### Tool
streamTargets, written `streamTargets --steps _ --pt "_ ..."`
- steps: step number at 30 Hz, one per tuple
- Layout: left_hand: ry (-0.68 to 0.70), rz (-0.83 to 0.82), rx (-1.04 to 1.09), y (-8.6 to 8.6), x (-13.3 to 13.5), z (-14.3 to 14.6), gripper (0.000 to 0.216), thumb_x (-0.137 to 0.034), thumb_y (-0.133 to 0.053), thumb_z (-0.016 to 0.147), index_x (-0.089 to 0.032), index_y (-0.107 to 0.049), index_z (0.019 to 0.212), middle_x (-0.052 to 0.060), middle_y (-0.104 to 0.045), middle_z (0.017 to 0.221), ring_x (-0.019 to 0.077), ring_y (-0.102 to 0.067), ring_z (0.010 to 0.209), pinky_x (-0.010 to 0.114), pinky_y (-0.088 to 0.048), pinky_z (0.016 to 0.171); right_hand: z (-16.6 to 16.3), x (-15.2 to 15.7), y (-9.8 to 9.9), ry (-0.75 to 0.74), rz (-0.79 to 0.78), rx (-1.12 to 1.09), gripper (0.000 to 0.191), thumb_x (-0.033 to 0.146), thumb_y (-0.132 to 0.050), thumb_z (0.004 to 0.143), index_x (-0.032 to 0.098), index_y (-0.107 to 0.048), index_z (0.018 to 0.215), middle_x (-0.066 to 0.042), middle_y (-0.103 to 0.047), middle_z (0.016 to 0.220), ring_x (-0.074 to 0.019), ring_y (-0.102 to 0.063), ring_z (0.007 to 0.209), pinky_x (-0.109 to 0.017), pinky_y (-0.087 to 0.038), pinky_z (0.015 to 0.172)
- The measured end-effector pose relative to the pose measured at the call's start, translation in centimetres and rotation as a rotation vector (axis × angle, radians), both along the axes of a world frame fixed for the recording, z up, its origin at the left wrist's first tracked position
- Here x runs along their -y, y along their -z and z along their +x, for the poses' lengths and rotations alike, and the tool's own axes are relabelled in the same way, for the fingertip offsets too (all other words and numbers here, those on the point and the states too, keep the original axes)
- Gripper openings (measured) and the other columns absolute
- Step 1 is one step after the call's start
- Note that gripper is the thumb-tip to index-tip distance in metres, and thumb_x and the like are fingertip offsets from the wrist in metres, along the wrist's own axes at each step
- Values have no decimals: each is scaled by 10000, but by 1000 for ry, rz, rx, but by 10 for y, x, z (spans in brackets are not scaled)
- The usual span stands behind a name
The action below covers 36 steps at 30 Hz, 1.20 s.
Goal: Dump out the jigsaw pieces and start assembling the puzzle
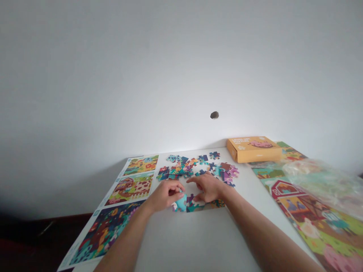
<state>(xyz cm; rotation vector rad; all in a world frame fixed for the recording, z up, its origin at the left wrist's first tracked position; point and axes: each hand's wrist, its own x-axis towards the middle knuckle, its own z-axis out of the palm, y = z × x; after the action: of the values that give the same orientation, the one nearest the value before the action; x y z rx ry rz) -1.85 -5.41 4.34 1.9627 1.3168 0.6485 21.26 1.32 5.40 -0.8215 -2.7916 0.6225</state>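
Both my hands rest on a white table (198,241) over a small joined patch of jigsaw pieces (195,205). My left hand (165,194) is curled, its fingers pinching a light blue puzzle piece (181,202) at the patch's left end. Beside it, my right hand (208,187) lies palm down with its fingers pressing on the patch. Just beyond the hands, a heap of loose colourful pieces (195,168) is spread out.
Picture sheets (129,189) lie in a row along the table's left edge. An orange puzzle box (253,149) stands at the back right. A large farm picture (312,215) and a clear plastic bag (326,181) cover the right side. A white wall rises behind.
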Motion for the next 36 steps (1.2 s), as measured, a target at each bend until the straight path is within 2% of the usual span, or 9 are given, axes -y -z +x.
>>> streamTargets --steps 2,4,7,10,15,19,27,33,36 --pt "10 27 -79 -5 2 -1 229 -338 -589 862 -149 -681 955 -25 -542 624 94 -448 540 209 -328 528 -1 0 1 -4 -5 4 686 428 -757 686 270 -544 1319 -20 -694 808 -236 -648 813 -361 -361 831" --pt "16 111 -136 -11 4 -2 242 -335 -571 877 -179 -684 1022 16 -618 797 121 -532 656 220 -387 583 -1 0 1 -3 -10 4 668 420 -755 689 276 -554 1310 -16 -690 800 -232 -646 807 -364 -355 842" --pt "46 241 -185 -18 6 -4 241 -323 -603 860 -212 -686 1058 46 -600 997 169 -575 890 261 -452 766 -1 1 1 2 -12 3 673 410 -758 686 276 -555 1313 -14 -686 801 -228 -642 808 -367 -345 861" --pt "82 222 -247 -20 7 -7 294 -359 -715 783 -239 -693 1050 34 -563 1022 187 -567 964 300 -442 895 -2 1 0 2 -12 9 661 409 -755 686 274 -562 1304 -11 -682 795 -223 -638 799 -360 -346 854" --pt "82 116 -327 -13 7 -6 452 -393 -860 605 -269 -692 1006 3 -543 1020 200 -568 978 297 -447 879 -3 1 2 3 -3 19 648 411 -755 675 275 -577 1283 -18 -688 815 -222 -636 784 -358 -353 832" --pt "67 117 -326 -8 5 -7 400 -388 -862 605 -260 -690 942 -10 -553 1000 188 -572 957 277 -445 852 -3 0 4 3 4 24 656 409 -758 671 273 -575 1286 -18 -695 814 -226 -639 785 -359 -356 837" --pt "60 130 -354 -7 5 -6 389 -341 -865 602 -264 -686 939 -19 -579 986 179 -578 916 261 -436 815 -4 1 3 7 10 32 623 401 -746 680 270 -593 1269 -27 -703 848 -231 -646 821 -368 -350 869" --pt "91 140 -350 -12 7 -3 368 -366 -836 635 -253 -684 950 -5 -589 988 181 -584 895 273 -442 817 -5 3 3 -10 7 20 538 372 -732 689 286 -630 1210 -17 -698 835 -228 -645 829 -364 -345 856" --pt "106 127 -345 -13 8 -4 450 -425 -854 593 -254 -681 972 2 -572 1010 187 -581 897 283 -453 820 -5 3 3 -9 9 24 542 372 -734 685 292 -627 1210 -14 -697 833 -227 -644 828 -365 -344 854"
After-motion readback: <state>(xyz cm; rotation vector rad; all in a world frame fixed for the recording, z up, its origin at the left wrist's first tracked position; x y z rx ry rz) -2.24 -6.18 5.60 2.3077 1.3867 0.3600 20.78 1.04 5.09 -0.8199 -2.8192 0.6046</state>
